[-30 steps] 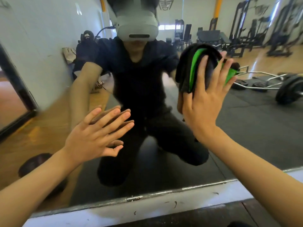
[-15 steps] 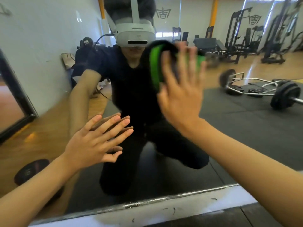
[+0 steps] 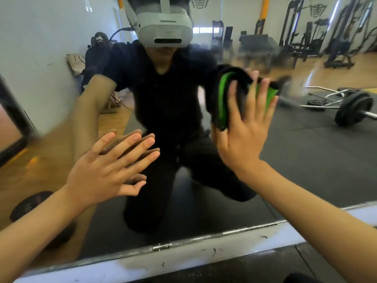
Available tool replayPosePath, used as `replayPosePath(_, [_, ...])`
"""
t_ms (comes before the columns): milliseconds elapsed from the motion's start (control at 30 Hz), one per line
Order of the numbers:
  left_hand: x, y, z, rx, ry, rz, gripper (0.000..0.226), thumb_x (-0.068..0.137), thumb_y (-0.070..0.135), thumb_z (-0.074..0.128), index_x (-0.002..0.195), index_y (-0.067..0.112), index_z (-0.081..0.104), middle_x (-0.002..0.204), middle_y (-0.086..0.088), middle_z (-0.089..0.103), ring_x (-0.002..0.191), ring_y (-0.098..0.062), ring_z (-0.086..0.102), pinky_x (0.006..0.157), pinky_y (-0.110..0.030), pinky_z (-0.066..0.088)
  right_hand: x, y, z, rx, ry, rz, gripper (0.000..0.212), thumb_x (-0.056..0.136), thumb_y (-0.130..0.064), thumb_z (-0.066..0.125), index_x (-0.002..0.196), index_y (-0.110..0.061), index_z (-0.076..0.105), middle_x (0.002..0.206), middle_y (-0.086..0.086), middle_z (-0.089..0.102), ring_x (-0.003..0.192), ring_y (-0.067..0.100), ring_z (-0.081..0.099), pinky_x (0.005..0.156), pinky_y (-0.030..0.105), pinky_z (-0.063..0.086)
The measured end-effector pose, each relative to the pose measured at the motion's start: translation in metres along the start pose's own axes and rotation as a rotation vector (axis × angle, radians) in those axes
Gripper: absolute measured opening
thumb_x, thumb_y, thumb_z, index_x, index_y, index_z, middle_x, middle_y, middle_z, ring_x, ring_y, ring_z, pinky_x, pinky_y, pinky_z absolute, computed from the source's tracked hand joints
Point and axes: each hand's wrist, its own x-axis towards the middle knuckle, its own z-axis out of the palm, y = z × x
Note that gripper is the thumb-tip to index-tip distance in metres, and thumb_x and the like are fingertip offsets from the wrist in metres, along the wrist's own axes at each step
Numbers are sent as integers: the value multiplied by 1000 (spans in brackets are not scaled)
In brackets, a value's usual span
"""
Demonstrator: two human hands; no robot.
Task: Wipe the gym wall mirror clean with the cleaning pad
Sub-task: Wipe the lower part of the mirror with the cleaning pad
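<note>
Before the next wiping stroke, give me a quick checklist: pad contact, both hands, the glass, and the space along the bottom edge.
1. Cleaning pad flat on the mirror: ok, the right hand presses it with straight, spread fingers.
2. Left hand bracing: ok, open palm toward the glass, fingertips meeting their reflection.
3. Glass around the pad clean: not ok, hazy smears show above and to the right of the pad.
4. Room to sweep down: ok, clear glass lies between the pad and the mirror's bottom edge.
5. Pad's wiping face clean: cannot tell, it faces the glass.
</note>
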Motion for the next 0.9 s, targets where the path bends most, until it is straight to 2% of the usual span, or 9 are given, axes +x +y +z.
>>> replayPosePath(100, [1,0,-1,-12,-5,-7,80,96,63,57,162,20,42,170,-9,34,153,-29,37,121,-54,25,-41,-34,13,20,-92,-356,58,106,-36,50,161,-28,32,168,12,16,158,31,13,128,52,5])
replayPosePath(200, [1,0,-3,13,-12,-2,81,96,63,57,163,20,42,170,-9,35,153,-29,36,123,-54,22,-108,1,20,-24,-170,-540,64,103,-40,56,161,-32,32,172,6,13,160,25,12,129,51,5])
replayPosePath(333, [1,-1,-1,30,-12,2,80,98,64,55,163,21,41,170,-9,36,153,-29,35,123,-53,21,-174,54,18,-110,-313,-720,71,94,-39,72,158,-33,40,171,3,22,154,26,27,128,54,13])
replayPosePath(400, [1,-1,-1,39,-10,4,80,99,65,55,164,20,40,169,-9,36,154,-29,34,123,-53,21,-157,42,17,-43,-278,-708,65,101,-39,64,159,-30,38,170,6,24,155,27,26,126,59,17])
replayPosePath(500, [1,-2,-3,34,-14,-6,79,100,63,55,164,19,40,168,-10,38,153,-30,34,123,-53,21,-110,6,21,41,-148,-515,64,105,-53,54,162,-30,33,173,7,15,160,26,12,128,57,6])
replayPosePath(567, [1,-1,-3,32,-22,-10,79,100,63,55,164,19,39,167,-10,39,153,-30,34,123,-54,21,-105,-6,24,66,-105,-469,67,101,-61,56,159,-33,39,171,9,19,160,27,12,128,57,4])
replayPosePath(667, [1,-1,-2,42,-24,-7,80,100,64,54,164,19,39,168,-10,37,154,-30,33,124,-54,20,-143,1,29,69,-181,-613,58,96,-60,65,149,-36,55,164,12,39,155,28,29,124,63,19])
replayPosePath(733, [1,-2,-1,48,-19,-6,81,100,65,55,164,19,38,169,-10,36,155,-31,33,123,-55,21,-175,16,30,16,-296,-737,47,95,-51,73,139,-40,64,160,7,45,150,26,39,124,60,21])
replayPosePath(900, [1,-1,-1,67,-14,-10,81,100,65,54,164,18,38,169,-11,37,155,-31,33,123,-55,22,-184,4,28,-26,-410,-810,63,102,-47,62,159,-44,35,172,3,18,159,24,17,128,58,6])
